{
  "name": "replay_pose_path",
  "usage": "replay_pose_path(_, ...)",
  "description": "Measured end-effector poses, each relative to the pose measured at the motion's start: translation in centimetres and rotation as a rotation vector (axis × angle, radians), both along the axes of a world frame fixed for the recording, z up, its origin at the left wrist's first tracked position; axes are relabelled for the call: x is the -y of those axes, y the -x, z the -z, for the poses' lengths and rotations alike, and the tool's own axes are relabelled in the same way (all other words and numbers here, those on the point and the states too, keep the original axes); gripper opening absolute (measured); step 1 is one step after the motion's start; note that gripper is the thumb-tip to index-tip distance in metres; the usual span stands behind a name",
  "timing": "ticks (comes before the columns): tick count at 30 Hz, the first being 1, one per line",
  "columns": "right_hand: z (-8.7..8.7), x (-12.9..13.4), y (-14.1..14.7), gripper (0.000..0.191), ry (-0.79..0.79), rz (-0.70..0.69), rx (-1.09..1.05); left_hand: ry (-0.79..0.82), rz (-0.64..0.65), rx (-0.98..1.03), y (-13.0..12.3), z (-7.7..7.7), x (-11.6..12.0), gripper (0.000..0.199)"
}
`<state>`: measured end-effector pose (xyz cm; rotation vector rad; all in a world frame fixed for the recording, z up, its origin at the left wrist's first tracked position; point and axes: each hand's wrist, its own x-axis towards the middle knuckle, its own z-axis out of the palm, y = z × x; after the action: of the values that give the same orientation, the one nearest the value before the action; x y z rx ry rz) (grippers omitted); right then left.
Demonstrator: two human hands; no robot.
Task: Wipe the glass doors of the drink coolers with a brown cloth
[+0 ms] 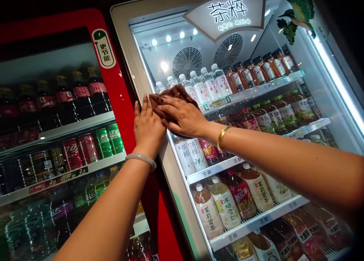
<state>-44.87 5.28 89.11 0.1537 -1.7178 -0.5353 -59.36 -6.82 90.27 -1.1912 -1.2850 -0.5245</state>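
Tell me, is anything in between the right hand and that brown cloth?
No, nothing that shows. The right hand lies right on top of the brown cloth. The left hand is beside the cloth, at the beige fridge frame, not in between.

Left cooler beside right cooler. My left hand on right cooler's door frame; my right hand just right of it, on cloth, in front of shelved bottles. Fan grilles above those bottles. Sign at door top, bird decoration to its right. In left cooler, cans one shelf below upper bottles.
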Motion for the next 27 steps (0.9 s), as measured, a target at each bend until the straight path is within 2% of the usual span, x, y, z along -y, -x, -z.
replay_pose_path(2, 0.2, -1.5, -1.9, 0.056, -0.134, 0.021, 0.157, -0.007, 0.001, 0.009, -0.3, -0.1, -0.1, 0.067)
replay_pose_path(3, 0.0, -2.3, -2.9, 0.057, -0.136, 0.037, 0.174, -0.012, 0.006, 0.012, -0.7, -0.2, -0.3, 0.066)
replay_pose_path(6, -1.4, -3.5, -3.9, 0.052, 0.074, 0.063, -0.032, -0.010, 0.024, 0.010, -2.7, -0.9, -1.8, 0.067)
replay_pose_path(8, -2.1, -3.3, -3.1, 0.050, 0.226, 0.050, -0.209, -0.011, 0.045, 0.025, -4.2, -1.4, -2.9, 0.067)
replay_pose_path(9, -2.2, -3.1, -2.7, 0.049, 0.244, 0.039, -0.241, -0.019, 0.059, 0.037, -4.7, -1.6, -3.5, 0.067)
replay_pose_path(10, -2.1, -3.1, -2.5, 0.048, 0.214, 0.031, -0.231, -0.027, 0.072, 0.048, -5.2, -1.7, -3.9, 0.067)
replay_pose_path(12, -1.6, -3.9, -3.4, 0.047, 0.059, 0.032, -0.107, -0.042, 0.088, 0.056, -5.6, -1.7, -4.4, 0.066)
replay_pose_path(14, -1.4, -5.5, -5.6, 0.044, -0.089, 0.050, 0.020, -0.042, 0.091, 0.048, -5.6, -1.5, -4.6, 0.066)
replay_pose_path(15, -1.6, -6.3, -6.8, 0.043, -0.105, 0.063, 0.036, -0.039, 0.091, 0.044, -5.5, -1.4, -4.6, 0.066)
replay_pose_path(16, -1.9, -6.9, -7.7, 0.042, -0.069, 0.078, 0.008, -0.035, 0.091, 0.039, -5.5, -1.3, -4.7, 0.066)
replay_pose_path(18, -2.7, -7.2, -8.1, 0.044, 0.124, 0.110, -0.153, -0.030, 0.093, 0.027, -5.4, -1.2, -4.7, 0.065)
replay_pose_path(20, -3.2, -6.3, -6.5, 0.046, 0.295, 0.125, -0.297, -0.034, 0.098, 0.016, -5.4, -1.2, -4.7, 0.065)
replay_pose_path(21, -3.0, -5.5, -5.5, 0.046, 0.315, 0.118, -0.324, -0.039, 0.102, 0.012, -5.4, -1.2, -4.8, 0.065)
replay_pose_path(24, -1.3, -4.1, -3.6, 0.047, 0.058, 0.062, -0.177, -0.039, 0.106, 0.004, -5.2, -1.2, -4.9, 0.064)
replay_pose_path(27, -0.1, -5.2, -5.6, 0.046, -0.156, 0.001, 0.010, -0.042, 0.096, 0.012, -5.3, -1.1, -4.9, 0.063)
